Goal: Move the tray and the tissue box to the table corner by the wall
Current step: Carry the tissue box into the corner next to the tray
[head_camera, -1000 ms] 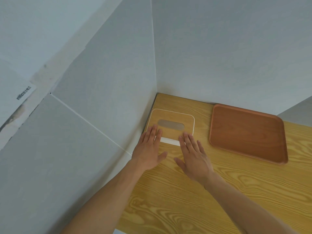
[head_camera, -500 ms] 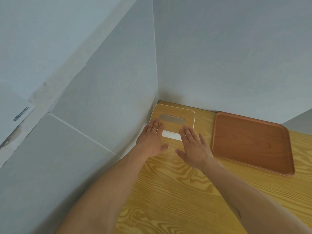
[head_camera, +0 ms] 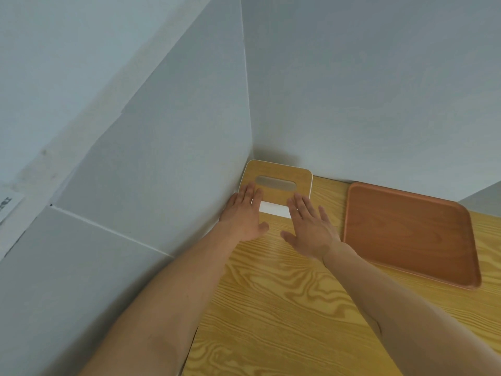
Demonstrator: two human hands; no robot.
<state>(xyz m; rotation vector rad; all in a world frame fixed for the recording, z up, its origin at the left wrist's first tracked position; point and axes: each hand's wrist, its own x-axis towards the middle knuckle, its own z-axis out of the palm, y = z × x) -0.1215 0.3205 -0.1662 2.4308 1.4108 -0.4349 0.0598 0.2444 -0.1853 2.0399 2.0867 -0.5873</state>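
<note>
The tissue box, white with a wooden lid and an oval slot, stands in the table corner where the two grey walls meet. My left hand lies flat with its fingertips on the lid's near left edge. My right hand lies flat too, fingers spread, fingertips at the box's near right edge. Neither hand grips anything. The brown wooden tray rests empty on the table to the right of the box, close to the back wall.
The light wooden table stretches toward me. A grey wall borders it on the left and another at the back. A narrow strip of tabletop separates box and tray.
Both hands have slid the tissue box away from me until it sits tight in the wall corner. The tray has stayed where it was.
</note>
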